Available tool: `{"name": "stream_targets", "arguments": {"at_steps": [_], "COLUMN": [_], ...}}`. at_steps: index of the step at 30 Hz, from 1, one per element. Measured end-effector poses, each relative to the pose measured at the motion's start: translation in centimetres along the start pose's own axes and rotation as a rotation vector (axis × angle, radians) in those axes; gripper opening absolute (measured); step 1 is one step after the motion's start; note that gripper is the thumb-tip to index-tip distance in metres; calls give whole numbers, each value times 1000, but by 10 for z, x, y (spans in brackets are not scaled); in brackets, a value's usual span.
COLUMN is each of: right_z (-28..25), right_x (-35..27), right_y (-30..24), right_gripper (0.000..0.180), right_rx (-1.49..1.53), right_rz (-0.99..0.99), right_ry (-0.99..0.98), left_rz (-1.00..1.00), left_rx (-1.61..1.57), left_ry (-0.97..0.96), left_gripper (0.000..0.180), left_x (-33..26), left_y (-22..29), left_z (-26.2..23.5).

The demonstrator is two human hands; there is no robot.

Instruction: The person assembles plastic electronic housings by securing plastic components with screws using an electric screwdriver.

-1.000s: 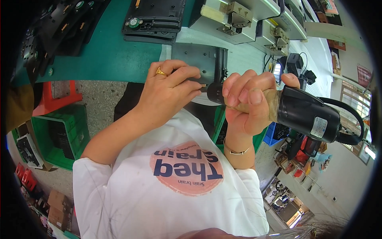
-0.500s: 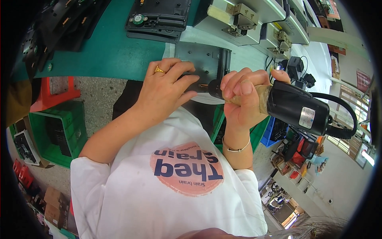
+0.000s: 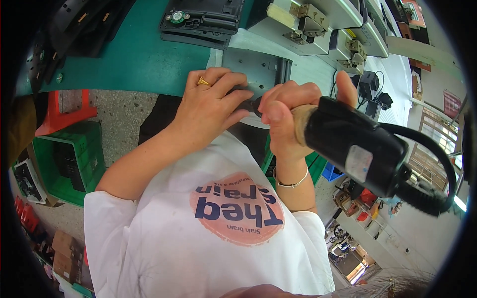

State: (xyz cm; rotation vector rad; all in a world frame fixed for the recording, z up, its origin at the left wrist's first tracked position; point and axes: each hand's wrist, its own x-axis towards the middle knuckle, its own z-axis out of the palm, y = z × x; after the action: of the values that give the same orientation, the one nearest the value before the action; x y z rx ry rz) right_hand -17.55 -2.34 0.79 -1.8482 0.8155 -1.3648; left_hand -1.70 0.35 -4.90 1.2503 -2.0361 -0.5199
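Observation:
My right hand (image 3: 288, 111) is wrapped round a black electric screwdriver (image 3: 355, 149) with a tan-wrapped grip. The tool is tilted, its nose pointing left toward my left hand and its cable trailing off the rear. A dark grey plastic panel (image 3: 271, 72) lies at the bench's near edge, under the nose. My left hand (image 3: 211, 104), with a gold ring, bends its fingers over the panel's near left part, thumb and forefinger close to the nose. The driver's tip and whatever it touches are hidden behind the fingers.
A black housing (image 3: 203, 27) with a round green-rimmed part lies farther back on the green mat (image 3: 134, 67). Dark panels (image 3: 84, 30) are piled at left. Grey metal-fitted boxes (image 3: 318, 30) stand back right. A green crate (image 3: 94, 149) and red stool (image 3: 67, 116) are below left.
The screwdriver has moved left and its rear end has dropped, so it is more tilted, with its nose nearer my left fingers. My left hand has barely shifted.

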Motion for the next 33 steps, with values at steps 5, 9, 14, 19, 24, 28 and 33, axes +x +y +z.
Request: {"name": "stream_targets", "arguments": {"at_steps": [5, 9, 14, 19, 24, 28, 33], "right_z": [3, 11, 17, 16, 16, 8, -31], "right_x": [6, 8, 4, 7, 1, -7, -2], "right_y": [-2, -5, -9, -4, 0, -2, -18], "right_gripper": [59, 54, 60, 57, 46, 46, 54], "right_rx": [8, 61, 38, 22, 213, 230, 501], "right_rz": [114, 215, 136, 137, 12, 8, 101], "right_ry": [74, 311, 319, 284, 288, 314, 645], "left_rz": [27, 41, 43, 44, 65, 52, 50], "left_rx": [15, -7, 3, 2, 29, 56, 135], "left_ry": [22, 41, 61, 57, 59, -57, -138], "left_gripper": [32, 32, 32, 32, 32, 47, 69], "left_x": [0, -2, -4, -2, 4, 9, 24], "left_y": [0, -1, -1, -4, -1, 6, 10], "left_z": [3, 4, 6, 6, 0, -6, -4]}}
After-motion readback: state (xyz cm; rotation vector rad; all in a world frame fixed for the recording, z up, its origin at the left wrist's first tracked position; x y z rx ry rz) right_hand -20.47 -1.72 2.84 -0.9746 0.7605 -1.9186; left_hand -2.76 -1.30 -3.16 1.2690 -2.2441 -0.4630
